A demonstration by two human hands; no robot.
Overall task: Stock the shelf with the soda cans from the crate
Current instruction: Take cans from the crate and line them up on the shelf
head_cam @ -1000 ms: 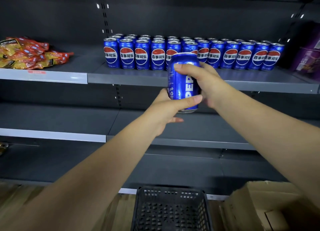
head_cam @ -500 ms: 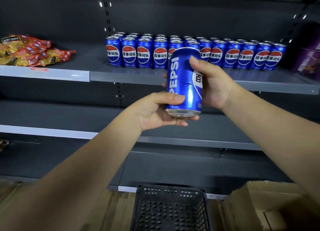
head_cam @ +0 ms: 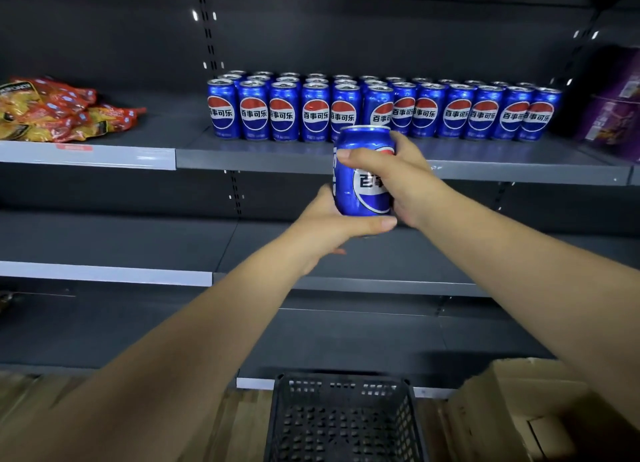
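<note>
I hold one blue soda can (head_cam: 360,188) upright in front of the grey shelf's front edge (head_cam: 263,160). My right hand (head_cam: 405,181) grips it from the right, fingers wrapped over its upper front. My left hand (head_cam: 332,226) cups its base, thumb across the bottom front. Its red, white and blue logo faces me. Several rows of matching cans (head_cam: 381,110) stand on the shelf behind it, labels forward. The black plastic crate (head_cam: 343,423) sits on the floor below; I see no cans in the part that shows.
Red and yellow snack bags (head_cam: 52,110) lie on the same shelf at the left. Purple boxes (head_cam: 613,115) stand at its right end. Two lower shelves (head_cam: 138,247) run beneath. A cardboard box (head_cam: 519,413) sits right of the crate.
The can has been turned in my hands: the lettered side showed before, the round logo faces me now. It stays in front of the shelf edge.
</note>
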